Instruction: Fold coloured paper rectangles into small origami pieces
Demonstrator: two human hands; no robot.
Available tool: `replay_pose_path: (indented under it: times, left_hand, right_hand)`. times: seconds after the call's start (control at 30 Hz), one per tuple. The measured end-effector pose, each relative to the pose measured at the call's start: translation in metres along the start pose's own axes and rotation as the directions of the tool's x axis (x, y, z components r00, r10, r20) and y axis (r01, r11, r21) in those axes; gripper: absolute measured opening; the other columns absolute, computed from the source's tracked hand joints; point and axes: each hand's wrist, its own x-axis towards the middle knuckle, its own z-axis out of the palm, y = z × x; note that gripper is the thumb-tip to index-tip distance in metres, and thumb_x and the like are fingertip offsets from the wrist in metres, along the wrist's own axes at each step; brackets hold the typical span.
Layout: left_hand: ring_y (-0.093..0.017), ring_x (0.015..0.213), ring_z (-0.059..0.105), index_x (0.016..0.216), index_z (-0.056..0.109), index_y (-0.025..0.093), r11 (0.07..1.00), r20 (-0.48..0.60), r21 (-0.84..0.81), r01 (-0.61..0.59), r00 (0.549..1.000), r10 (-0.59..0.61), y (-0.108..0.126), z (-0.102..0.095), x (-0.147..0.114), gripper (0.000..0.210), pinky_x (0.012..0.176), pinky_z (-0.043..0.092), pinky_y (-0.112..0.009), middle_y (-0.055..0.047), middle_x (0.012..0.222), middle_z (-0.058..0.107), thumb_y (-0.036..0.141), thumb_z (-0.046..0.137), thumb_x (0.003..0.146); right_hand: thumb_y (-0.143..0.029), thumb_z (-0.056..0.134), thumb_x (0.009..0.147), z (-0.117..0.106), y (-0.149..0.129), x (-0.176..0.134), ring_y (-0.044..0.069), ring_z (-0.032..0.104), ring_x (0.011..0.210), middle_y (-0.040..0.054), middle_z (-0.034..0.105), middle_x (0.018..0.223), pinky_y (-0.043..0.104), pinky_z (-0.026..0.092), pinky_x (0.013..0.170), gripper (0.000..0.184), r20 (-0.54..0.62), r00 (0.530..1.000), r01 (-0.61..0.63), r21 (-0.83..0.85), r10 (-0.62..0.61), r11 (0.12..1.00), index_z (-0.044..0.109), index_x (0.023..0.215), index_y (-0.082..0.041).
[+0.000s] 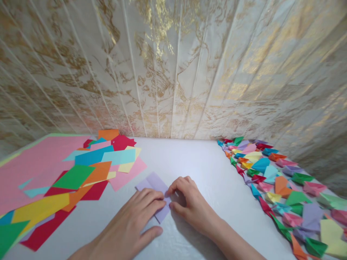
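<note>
A lilac sheet of paper [154, 182] with crease lines lies on the white table, partly covered by both hands. My left hand [138, 213] rests on its lower left part, fingers stretched out flat and the thumb apart on the table. At the right edge of the sheet, my right hand [191, 202] has its thumb and index finger curled together in a pinch on the paper. The exact fold under the fingertips is hidden.
Loose coloured paper pieces, among them a green piece [73, 177], overlap at the left beside a large pink sheet [35, 159]. Several folded paper shapes, including a lilac one [311, 216], cover the right side. A patterned curtain [168, 72] hangs behind the white table [179, 155].
</note>
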Motion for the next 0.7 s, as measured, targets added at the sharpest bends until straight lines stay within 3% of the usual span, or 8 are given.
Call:
replay_pose_path:
  times: [0.2, 0.4, 0.57, 0.7]
  left_hand:
    - [-0.022, 0.106, 0.057, 0.109, 0.059, 0.025, 0.996, -0.02, -0.032, -0.088, 0.996, 0.087, -0.007, -0.006, 0.01, 0.039, 0.095, 0.04, -0.036, 0.0, 0.117, 0.064, 0.012, 0.079, 0.078]
    - [-0.018, 0.088, 0.058, 0.088, 0.058, 0.021, 0.994, -0.09, -0.053, -0.096, 0.992, 0.091, -0.005, -0.006, 0.014, 0.01, 0.079, 0.042, -0.03, 0.0, 0.097, 0.064, 0.012, 0.06, 0.093]
    - [-0.016, 0.082, 0.057, 0.081, 0.054, 0.021, 0.996, -0.107, -0.082, 0.046, 0.993, -0.055, 0.001, -0.003, 0.021, 0.02, 0.076, 0.044, -0.028, 0.001, 0.088, 0.061, 0.011, 0.046, 0.096]
    - [-0.02, 0.08, 0.056, 0.079, 0.052, 0.02, 0.992, -0.072, 0.031, 0.119, 0.991, -0.117, 0.006, 0.001, 0.027, 0.019, 0.071, 0.045, -0.033, -0.001, 0.086, 0.058, 0.008, 0.045, 0.091]
  right_hand:
    - [0.007, 0.066, 0.074, 0.002, 0.001, -0.001, 0.02, 0.05, 0.098, 0.0, 0.061, 0.097, 0.038, 0.037, 0.092, 0.034, 0.022, 0.997, 0.067, -0.009, -0.067, 0.998, 0.073, 0.083, -0.024]
    - [0.01, 0.064, 0.071, 0.0, 0.0, 0.002, 0.019, 0.052, 0.098, 0.0002, 0.063, 0.096, 0.038, 0.039, 0.092, 0.038, 0.014, 0.996, 0.084, 0.0, -0.084, 0.996, 0.076, 0.081, -0.024]
    - [0.009, 0.064, 0.072, -0.001, 0.0, 0.002, 0.02, 0.053, 0.097, 0.0008, 0.065, 0.096, 0.038, 0.042, 0.091, 0.036, 0.012, 0.992, 0.126, -0.028, -0.126, 0.992, 0.075, 0.081, -0.024]
    - [0.007, 0.063, 0.075, -0.006, 0.003, 0.002, 0.019, 0.055, 0.096, 0.0006, 0.07, 0.096, 0.037, 0.043, 0.09, 0.035, 0.06, 0.97, 0.238, -0.058, -0.234, 0.97, 0.074, 0.084, -0.024]
